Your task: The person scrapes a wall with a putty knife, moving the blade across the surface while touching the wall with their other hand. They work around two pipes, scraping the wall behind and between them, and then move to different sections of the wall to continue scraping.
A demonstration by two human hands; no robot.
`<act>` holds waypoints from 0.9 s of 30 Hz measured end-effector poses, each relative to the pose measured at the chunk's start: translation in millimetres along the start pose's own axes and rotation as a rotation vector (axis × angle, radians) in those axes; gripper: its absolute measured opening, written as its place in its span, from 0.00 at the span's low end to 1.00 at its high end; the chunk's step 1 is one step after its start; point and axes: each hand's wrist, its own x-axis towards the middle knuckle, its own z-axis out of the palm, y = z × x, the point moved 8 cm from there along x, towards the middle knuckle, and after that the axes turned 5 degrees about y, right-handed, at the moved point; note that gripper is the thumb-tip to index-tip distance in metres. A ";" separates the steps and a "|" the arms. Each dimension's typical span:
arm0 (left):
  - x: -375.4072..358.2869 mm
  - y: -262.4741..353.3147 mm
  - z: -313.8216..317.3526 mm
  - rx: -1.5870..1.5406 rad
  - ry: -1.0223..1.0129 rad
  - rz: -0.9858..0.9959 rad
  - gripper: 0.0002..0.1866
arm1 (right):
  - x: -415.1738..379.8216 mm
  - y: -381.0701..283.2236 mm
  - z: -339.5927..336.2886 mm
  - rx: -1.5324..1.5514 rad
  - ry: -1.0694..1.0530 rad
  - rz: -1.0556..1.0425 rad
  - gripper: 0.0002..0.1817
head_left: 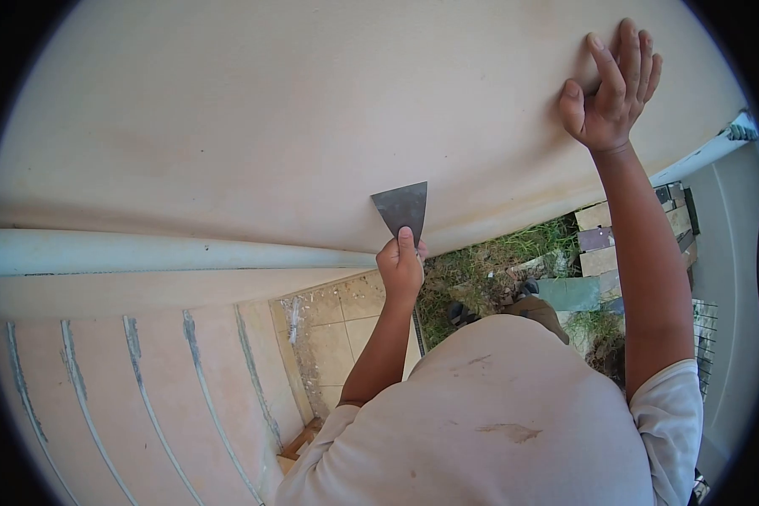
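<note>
The left hand point(403, 266) grips a putty knife point(403, 207), its thumb laid along the tool, with the flared blade just beyond the fingers at twelve o'clock and the long axis running nearly twelve to six. The right hand point(613, 93), at two o'clock from the blade, has its fingers partly spread against the pale wall point(270, 110); whether the blade touches the wall cannot be told.

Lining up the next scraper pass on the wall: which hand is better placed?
Left, I'd judge: the left hand grips the scraper, blade toward the wall. The right hand is spread at the wall, no tool visible.
</note>
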 end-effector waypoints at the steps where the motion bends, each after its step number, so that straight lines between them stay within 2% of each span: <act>1: 1.6 9.2 4.3 0.001 0.000 0.049 0.28 | 0.2 -0.7 -0.1 0.007 0.003 -0.010 0.27; 6: 12.2 68.9 20.6 0.048 0.046 0.183 0.29 | -0.1 -2.8 1.9 0.062 0.037 -0.018 0.27; 9: 0.5 25.0 18.1 0.005 0.117 0.131 0.27 | -4.6 -2.0 2.9 0.044 -0.003 0.034 0.26; 10: -2.0 28.6 22.1 0.007 0.106 0.148 0.27 | -4.9 0.2 2.3 0.028 0.009 0.035 0.26; 13: -14.9 22.5 18.5 -0.035 0.189 -0.016 0.27 | -10.4 -1.4 1.9 0.032 -0.046 0.065 0.25; 20: -18.2 21.6 23.5 -0.082 0.238 -0.048 0.29 | -36.2 -0.2 -2.0 0.007 -0.088 0.053 0.24; 23: -20.9 35.0 26.7 -0.024 0.286 -0.051 0.30 | -67.4 4.3 -0.6 0.013 -0.168 0.103 0.23; 27: -14.2 72.4 29.5 -0.016 0.319 0.015 0.29 | -83.9 4.6 -5.3 0.026 -0.172 0.064 0.23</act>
